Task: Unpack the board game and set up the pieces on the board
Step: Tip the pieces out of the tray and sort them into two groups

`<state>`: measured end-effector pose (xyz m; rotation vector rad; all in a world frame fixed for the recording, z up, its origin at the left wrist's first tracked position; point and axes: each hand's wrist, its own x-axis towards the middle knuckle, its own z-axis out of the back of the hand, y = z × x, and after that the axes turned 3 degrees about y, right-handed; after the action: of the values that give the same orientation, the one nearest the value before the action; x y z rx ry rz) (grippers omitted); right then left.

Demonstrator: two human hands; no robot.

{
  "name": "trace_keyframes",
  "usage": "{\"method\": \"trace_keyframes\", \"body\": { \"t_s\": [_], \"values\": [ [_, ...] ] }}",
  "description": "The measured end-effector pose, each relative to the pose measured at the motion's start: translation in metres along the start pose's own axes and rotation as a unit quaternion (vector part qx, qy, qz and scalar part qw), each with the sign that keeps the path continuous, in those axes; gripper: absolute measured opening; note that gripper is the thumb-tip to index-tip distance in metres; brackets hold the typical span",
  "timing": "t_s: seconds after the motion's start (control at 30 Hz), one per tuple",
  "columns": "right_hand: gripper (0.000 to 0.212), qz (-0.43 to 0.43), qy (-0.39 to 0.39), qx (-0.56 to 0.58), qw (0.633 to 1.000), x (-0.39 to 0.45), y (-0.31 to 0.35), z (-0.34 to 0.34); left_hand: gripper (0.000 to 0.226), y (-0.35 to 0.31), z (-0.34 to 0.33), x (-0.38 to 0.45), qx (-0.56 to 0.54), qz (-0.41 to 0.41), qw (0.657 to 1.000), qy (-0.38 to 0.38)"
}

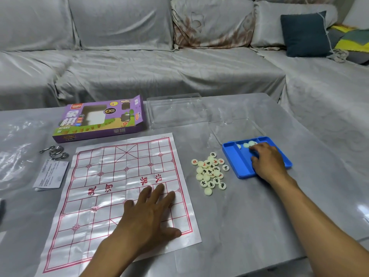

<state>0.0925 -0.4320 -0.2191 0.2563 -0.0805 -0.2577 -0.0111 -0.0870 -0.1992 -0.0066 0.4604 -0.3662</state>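
Nearest the camera, the left hand [148, 213] lay flat on the paper board [111, 176], fingers straight and spread, pressing its creased sheet at about five o'clock of the grid. The right hand [268, 161] reached into the blue tray [232, 154] at three o'clock, fingers curled down among the few pale pieces [248, 144] left there; whether it actually pinched one could not be told.

The step in hand looked like emptying the tray. No piece stood on the board yet. Next would come gathering those last discs, then sorting red from black.

One heap of pieces [210, 172] lay between board and tray, roughly two dozen, too overlapped for an exact count. About three remained in the tray. One purple box [99, 120] sat at eleven o'clock, with two clear lids [175, 110] at one o'clock.
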Motion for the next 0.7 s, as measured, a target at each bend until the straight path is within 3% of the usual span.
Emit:
{"method": "trace_keyframes", "body": {
  "t_s": [0.13,0.33,0.47,0.6,0.7],
  "values": [
    [0.034,-0.028,-0.039,0.051,0.998,-0.001,0.004,0.002,0.111,0.0,-0.001,0.002,0.005,0.003,1.0,0.005],
    [0.025,-0.032,-0.009,0.031,0.999,0.001,0.004,0.001,0.11,0.0,-0.002,0.002,0.005,0.0,1.0,-0.001],
    [0.035,0.003,0.016,0.059,0.998,-0.001,0.009,0.005,0.106,0.001,-0.001,0.001,0.002,0.006,1.0,0.004],
    [0.023,0.01,0.017,0.042,0.999,-0.001,0.009,0.004,0.109,0.0,0.0,0.0,0.004,0.001,1.0,0.0],
    [0.018,0.035,0.006,0.113,0.993,-0.003,0.023,0.017,0.112,0.0,-0.001,-0.001,0.001,-0.001,1.0,-0.006]
  ]
}}
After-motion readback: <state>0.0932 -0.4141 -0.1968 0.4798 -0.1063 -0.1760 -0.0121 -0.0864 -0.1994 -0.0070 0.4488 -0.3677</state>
